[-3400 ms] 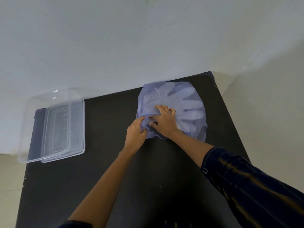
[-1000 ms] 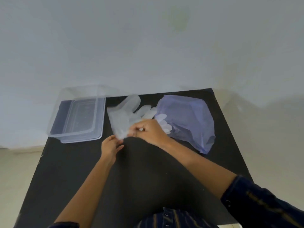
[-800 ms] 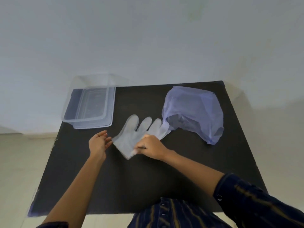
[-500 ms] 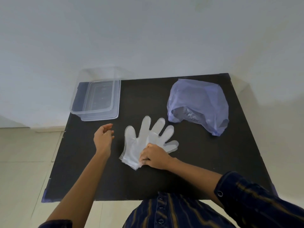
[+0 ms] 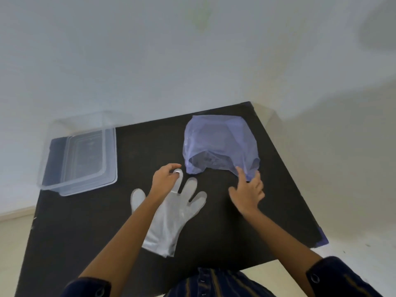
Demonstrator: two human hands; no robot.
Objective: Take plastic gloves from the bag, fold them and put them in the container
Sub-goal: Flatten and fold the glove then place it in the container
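Observation:
A clear plastic glove (image 5: 173, 213) lies flat on the black table (image 5: 75, 232), fingers pointing away from me, cuff near the front edge. My left hand (image 5: 164, 179) rests over its fingers and pinches the tip of one glove finger. My right hand (image 5: 246, 192) is off the glove, fingers spread, just in front of the lower right corner of the purple plastic bag (image 5: 220, 144). The bag lies at the back right with its mouth facing me. The clear rectangular container (image 5: 90, 185) stands at the back left with nothing in it.
A pale wall runs behind the table's far edge. The table's right and front edges drop to a light floor. My dark striped shirt shows at the bottom edge.
The glove came out of the bag and was laid flat on the table. My right hand let go of its cuff and moved right toward the bag; my left hand moved onto the glove's fingers.

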